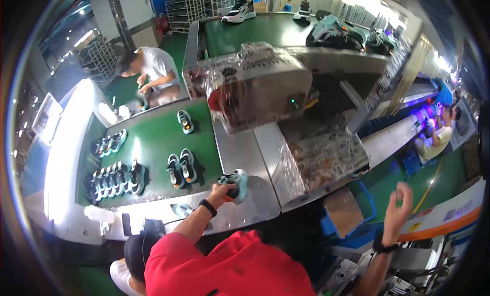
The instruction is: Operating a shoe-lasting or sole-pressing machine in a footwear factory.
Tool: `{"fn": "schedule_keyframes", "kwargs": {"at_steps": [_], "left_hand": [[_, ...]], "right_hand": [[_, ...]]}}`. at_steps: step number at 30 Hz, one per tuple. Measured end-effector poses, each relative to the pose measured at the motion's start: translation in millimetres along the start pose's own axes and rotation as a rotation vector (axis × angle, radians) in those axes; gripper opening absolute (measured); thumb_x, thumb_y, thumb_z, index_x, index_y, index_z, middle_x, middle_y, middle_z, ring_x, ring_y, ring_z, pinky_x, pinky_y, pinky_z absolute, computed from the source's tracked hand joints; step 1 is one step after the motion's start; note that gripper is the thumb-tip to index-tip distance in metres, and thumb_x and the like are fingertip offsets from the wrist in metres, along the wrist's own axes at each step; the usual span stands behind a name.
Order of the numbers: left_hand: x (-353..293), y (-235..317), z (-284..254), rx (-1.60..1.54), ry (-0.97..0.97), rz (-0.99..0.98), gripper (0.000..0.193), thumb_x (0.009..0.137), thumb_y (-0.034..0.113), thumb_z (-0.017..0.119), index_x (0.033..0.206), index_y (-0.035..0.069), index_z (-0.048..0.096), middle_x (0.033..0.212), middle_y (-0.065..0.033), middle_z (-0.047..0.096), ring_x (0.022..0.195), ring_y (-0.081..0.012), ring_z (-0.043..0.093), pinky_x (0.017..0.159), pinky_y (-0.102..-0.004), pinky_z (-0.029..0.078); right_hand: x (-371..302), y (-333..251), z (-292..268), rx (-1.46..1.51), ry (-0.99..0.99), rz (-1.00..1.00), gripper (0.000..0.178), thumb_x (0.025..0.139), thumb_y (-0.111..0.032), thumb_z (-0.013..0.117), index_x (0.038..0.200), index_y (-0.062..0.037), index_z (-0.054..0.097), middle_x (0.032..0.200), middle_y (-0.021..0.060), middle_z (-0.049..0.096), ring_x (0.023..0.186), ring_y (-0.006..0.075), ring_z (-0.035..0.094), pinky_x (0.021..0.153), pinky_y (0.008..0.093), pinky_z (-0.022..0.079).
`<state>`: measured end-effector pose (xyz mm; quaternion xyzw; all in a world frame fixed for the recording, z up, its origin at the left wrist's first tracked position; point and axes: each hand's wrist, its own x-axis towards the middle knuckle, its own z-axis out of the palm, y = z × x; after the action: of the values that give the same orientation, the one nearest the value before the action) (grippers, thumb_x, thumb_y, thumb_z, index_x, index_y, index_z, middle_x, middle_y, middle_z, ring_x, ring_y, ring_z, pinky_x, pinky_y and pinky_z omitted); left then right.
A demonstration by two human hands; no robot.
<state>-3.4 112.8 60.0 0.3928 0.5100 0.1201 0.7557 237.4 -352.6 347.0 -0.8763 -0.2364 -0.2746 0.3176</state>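
Note:
My left hand (221, 195) is closed around a sneaker (240, 186) in pale teal, black and orange, held over the metal edge of the bench. To its left, a pair of similar sneakers (181, 168) rests on the green belt (153, 145), and a single sneaker (185, 121) lies farther up. A pale teal piece (181, 210), partly hidden by my left forearm, is on the near ledge. Well off to the right, my right hand (398, 210) is raised in the air with loosely bent fingers and nothing visible in it.
Several sneakers stand in rows (112, 177) at the belt's left. A plastic-wrapped machine (260, 89) and a wrapped box (326, 161) occupy the middle. A person in white (158, 66) works across the belt; a capped person (143, 245) is close at my left. A blue cart (349, 212) stands right.

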Motion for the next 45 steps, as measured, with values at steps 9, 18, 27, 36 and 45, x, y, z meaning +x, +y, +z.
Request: {"fn": "schedule_keyframes", "kwargs": {"at_steps": [9, 18, 27, 36, 45], "left_hand": [[252, 129, -82, 0.465, 0.055, 0.261, 0.031, 0.072, 0.011, 0.076, 0.097, 0.001, 0.06, 0.082, -0.0169, 0.064, 0.076, -0.026, 0.068, 0.058, -0.0411, 0.056], [350, 212, -100, 0.463, 0.556, 0.603, 0.066, 0.073, 0.015, 0.065, 0.132, -0.006, 0.043, 0.126, -0.0299, 0.053, 0.12, -0.04, 0.051, 0.101, -0.0412, 0.042], [170, 24, -24, -0.196, -0.203, 0.306, 0.024, 0.087, 0.016, 0.062, 0.098, -0.005, 0.066, 0.087, -0.0145, 0.069, 0.077, -0.0265, 0.067, 0.067, -0.0362, 0.054], [-63, 74, 115, 0.317, -1.307, -0.211, 0.042, 0.096, 0.031, 0.057, 0.122, -0.002, 0.061, 0.136, -0.0178, 0.052, 0.118, -0.0235, 0.055, 0.1, -0.0372, 0.045], [-223, 80, 248, -0.108, -1.9, -0.502, 0.095, 0.086, 0.064, 0.053, 0.148, 0.0, 0.022, 0.147, -0.0151, 0.037, 0.134, -0.0264, 0.039, 0.111, -0.0437, 0.031]], "right_hand": [[318, -185, 179, -0.356, -0.182, -0.869, 0.064, 0.069, 0.013, 0.064, 0.13, -0.0049, 0.051, 0.132, 0.0144, 0.051, 0.124, 0.0334, 0.048, 0.104, 0.0405, 0.04], [409, -199, 295, -0.475, -0.336, -1.052, 0.06, 0.063, 0.013, 0.068, 0.12, -0.0002, 0.053, 0.126, 0.0182, 0.052, 0.12, 0.0388, 0.049, 0.102, 0.0432, 0.04], [394, -222, 292, -0.528, -0.303, -1.015, 0.066, 0.055, 0.007, 0.075, 0.117, -0.0031, 0.054, 0.122, 0.0163, 0.054, 0.119, 0.0376, 0.05, 0.1, 0.0414, 0.042], [302, -243, 91, 0.228, 0.135, -0.338, 0.048, 0.075, -0.03, 0.08, 0.107, 0.0024, 0.066, 0.094, 0.0126, 0.07, 0.084, 0.0166, 0.065, 0.078, 0.0303, 0.051], [35, -156, -65, 0.598, 0.13, 0.295, 0.027, 0.084, -0.021, 0.066, 0.101, 0.0005, 0.065, 0.093, 0.0064, 0.065, 0.088, 0.0121, 0.059, 0.079, 0.0283, 0.047]]}}
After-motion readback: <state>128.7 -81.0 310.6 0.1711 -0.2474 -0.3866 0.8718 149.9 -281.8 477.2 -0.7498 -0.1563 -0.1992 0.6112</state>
